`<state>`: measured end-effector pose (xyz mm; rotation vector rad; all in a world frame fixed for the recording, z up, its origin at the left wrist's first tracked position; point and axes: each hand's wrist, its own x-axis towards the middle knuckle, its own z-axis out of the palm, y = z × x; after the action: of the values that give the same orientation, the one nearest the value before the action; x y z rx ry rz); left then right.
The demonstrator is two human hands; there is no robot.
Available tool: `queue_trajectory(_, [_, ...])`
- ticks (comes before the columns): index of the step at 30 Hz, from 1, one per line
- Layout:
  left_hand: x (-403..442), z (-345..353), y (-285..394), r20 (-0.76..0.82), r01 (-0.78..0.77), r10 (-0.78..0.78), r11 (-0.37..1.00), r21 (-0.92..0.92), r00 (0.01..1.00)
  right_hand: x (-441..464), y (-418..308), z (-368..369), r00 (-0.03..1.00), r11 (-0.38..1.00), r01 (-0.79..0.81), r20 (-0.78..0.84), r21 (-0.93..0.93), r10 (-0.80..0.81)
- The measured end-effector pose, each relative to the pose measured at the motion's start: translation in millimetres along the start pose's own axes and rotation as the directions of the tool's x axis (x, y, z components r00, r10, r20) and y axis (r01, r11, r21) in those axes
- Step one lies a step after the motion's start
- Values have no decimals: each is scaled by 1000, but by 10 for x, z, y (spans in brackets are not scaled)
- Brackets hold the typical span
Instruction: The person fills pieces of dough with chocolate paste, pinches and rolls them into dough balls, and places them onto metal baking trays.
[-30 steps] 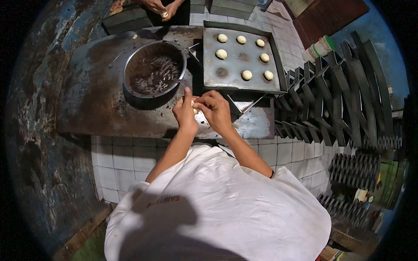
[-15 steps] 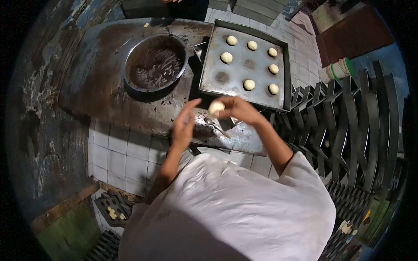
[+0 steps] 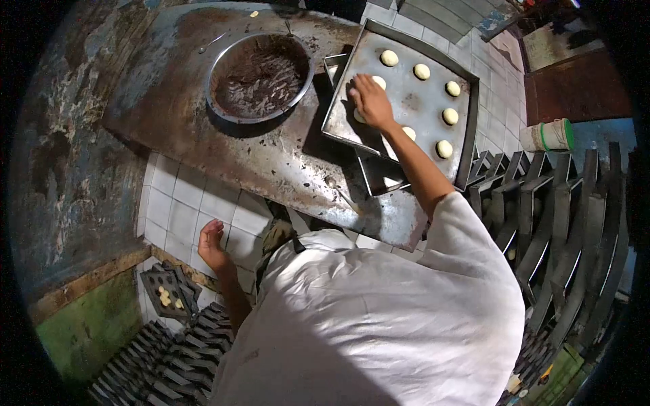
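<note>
A stained, worn bench point(image 3: 162, 115) stands over white floor tiles point(image 3: 218, 196). By its far edge, a metal bowl point(image 3: 259, 120) holds dark residue point(image 3: 261, 88); at its far right corner, a tray point(image 3: 411, 101) carries pale dough balls point(image 3: 450, 116). My right hand point(image 3: 369, 97) covers the tray's left side, its grip impossible to tell; my left hand point(image 3: 212, 245), loosely open, hangs off the near edge.

At the right edge of the frame, dark angular metal trays point(image 3: 588, 223) sit in a tall, overlapping stack; just above them is a white plastic bucket with a green rim point(image 3: 548, 135). A flat reddish-brown panel point(image 3: 575, 86) fills part of the upper right. A mottled wall with flaking blue-grey paint point(image 3: 61, 149) runs down the left side, above a green painted panel point(image 3: 91, 325). In the lower left, a dark tray with round hollows point(image 3: 166, 292) holds pale rounded pieces point(image 3: 164, 298), near white square floor tiles point(image 3: 181, 220)
</note>
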<state>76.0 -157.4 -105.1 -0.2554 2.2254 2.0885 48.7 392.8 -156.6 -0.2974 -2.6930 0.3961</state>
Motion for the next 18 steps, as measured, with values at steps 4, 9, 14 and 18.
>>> queue_trajectory(4, [-14,86,126,-39,6,-4,999,53,999,-158,-61,312,993,992,-15,112,-127,29])
queue_trajectory(9, [-4,270,224,12,-54,53,993,103,999,-148,-46,146,964,996,-9,265,-93,33])
queue_trajectory(14, [95,553,205,129,-126,110,985,116,985,-496,-574,-882,960,918,-142,-174,370,219])
queue_trajectory(18, [145,795,83,272,-107,67,985,135,960,-1535,-1163,-1285,786,671,-583,109,458,608])
